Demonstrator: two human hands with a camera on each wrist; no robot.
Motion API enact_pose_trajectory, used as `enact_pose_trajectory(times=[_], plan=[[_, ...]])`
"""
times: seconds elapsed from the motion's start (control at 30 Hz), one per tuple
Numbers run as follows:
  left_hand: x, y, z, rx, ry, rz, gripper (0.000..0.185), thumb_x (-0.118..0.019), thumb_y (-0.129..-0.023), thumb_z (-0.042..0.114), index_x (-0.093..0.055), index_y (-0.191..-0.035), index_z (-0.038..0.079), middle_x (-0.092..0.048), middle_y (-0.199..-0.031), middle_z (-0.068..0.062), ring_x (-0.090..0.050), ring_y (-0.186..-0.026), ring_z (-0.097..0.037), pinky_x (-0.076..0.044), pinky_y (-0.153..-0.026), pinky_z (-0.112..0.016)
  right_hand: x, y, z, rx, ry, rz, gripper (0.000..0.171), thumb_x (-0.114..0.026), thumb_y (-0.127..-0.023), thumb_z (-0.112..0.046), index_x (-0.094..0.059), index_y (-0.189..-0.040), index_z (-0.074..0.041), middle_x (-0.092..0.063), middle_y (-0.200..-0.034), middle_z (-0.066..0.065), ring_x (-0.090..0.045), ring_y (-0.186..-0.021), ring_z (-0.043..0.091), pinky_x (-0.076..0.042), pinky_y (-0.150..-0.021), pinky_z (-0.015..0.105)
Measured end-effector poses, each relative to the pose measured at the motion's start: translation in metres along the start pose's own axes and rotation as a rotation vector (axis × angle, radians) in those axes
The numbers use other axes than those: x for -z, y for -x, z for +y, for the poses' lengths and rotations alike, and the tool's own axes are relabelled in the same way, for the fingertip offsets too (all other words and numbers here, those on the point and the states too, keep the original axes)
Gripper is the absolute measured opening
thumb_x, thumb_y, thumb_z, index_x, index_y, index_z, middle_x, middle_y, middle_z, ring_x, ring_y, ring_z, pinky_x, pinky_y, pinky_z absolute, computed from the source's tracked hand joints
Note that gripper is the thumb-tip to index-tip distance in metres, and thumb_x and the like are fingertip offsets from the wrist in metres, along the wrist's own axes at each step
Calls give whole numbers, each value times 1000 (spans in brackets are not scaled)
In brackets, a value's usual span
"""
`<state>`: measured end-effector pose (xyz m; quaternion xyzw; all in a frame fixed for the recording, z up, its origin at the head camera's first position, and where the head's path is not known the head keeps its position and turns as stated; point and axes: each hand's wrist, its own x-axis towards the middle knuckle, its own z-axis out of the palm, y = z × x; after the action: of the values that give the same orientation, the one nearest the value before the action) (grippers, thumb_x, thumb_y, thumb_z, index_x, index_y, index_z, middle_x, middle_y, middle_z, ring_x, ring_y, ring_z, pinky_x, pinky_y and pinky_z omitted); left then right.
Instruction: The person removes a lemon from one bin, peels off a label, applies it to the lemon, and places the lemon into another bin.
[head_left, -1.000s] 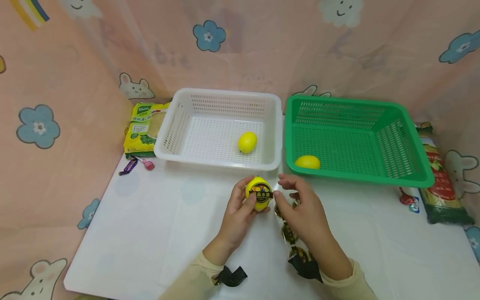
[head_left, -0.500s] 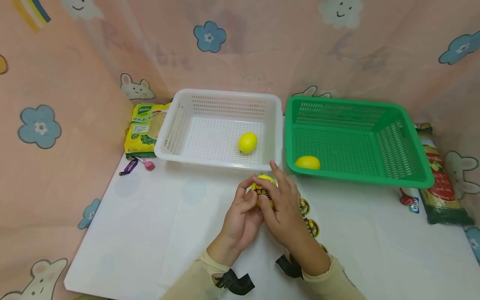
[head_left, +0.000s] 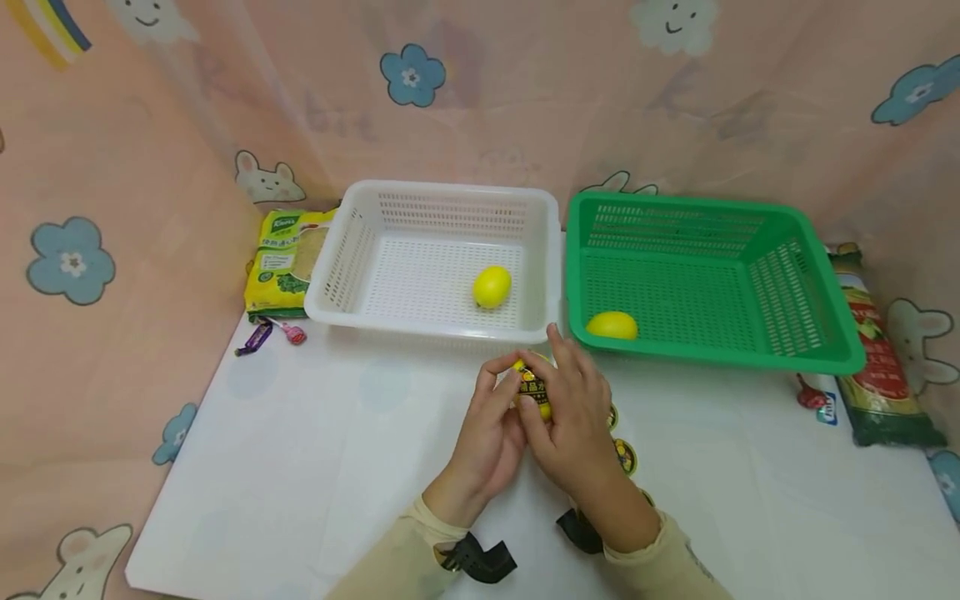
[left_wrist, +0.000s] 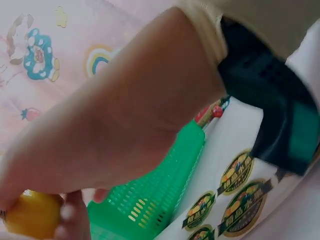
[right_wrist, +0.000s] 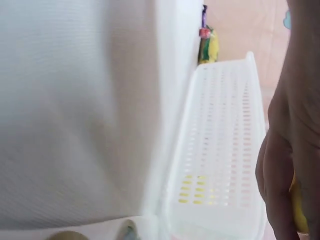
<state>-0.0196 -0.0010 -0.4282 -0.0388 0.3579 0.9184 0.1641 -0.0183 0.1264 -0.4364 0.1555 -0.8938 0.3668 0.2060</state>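
- My left hand: fingers curled round the labelled lemon, gripping it from the left, just above the tabletop and in front of the white basket.
- My right hand: closed over the same lemon from the right, thumb and fingers pressing on its dark label; index finger lifted and pointing away from me.
- Sticker sheet: round dark-and-gold labels lying on the tabletop just right of my right hand, partly hidden beneath it.
- White basket: just beyond my hands; one plain lemon lies inside, right of centre.
- Green basket: beside the white one, to its right; another lemon rests in its near left corner.
- Yellow-green packet: left of the white basket, with two wrapped sweets in front of it.
- Noodle packet: right of the green basket, at the tabletop's edge.
- Left wrist view only: four stickers seen close on their clear backing, the green basket's wall, and a bare side of the lemon I hold.
- Right wrist view only: the white basket's slotted side from low down; my fingers are too blurred there to read.
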Motion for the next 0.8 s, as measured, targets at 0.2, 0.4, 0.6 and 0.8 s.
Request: enact_pose_trajectory(times=[0.2, 0.4, 0.6, 0.8], plan=[[-1, -3, 0, -6, -37, 33, 17, -51, -111, 14, -57, -121, 27, -56, -132, -4, -59, -109, -16, -53, -83, -24, 3, 6, 7, -133, -17, -104, 61, -45, -108, -48, -47, -155, -9, -25, -173, 14, -27, -149, 46, -22, -109, 73], [-8, -4, 8, -35, -129, -95, 24, -50, -111, 13, -63, -121, 30, -54, -134, -4, -59, -109, -17, -56, -81, -26, 22, 7, 15, -90, -14, -61, 96, -25, -102, -80, -41, -161, -6, -30, -169, 17, -31, -143, 51, -21, -106, 75], [-7, -15, 11, -30, -125, -84, 28, -45, -113, 12, -61, -122, 33, -51, -140, -7, -62, -115, -23, -58, -93, -43, 59, -9, 39, -24, 61, 115, 80, -33, -108, -68, -46, -158, -7, -37, -164, 22, -33, -141, 54, -19, -108, 75], [-10, -32, 21, -93, -208, -60, 23, -47, -113, 13, -59, -129, 25, -50, -144, -13, -62, -115, -25, -58, -94, -45, 99, -14, 78, -168, 225, 221, 50, -65, -103, -33, -63, -145, -5, -52, -152, 26, -42, -133, 57, -28, -102, 75]])
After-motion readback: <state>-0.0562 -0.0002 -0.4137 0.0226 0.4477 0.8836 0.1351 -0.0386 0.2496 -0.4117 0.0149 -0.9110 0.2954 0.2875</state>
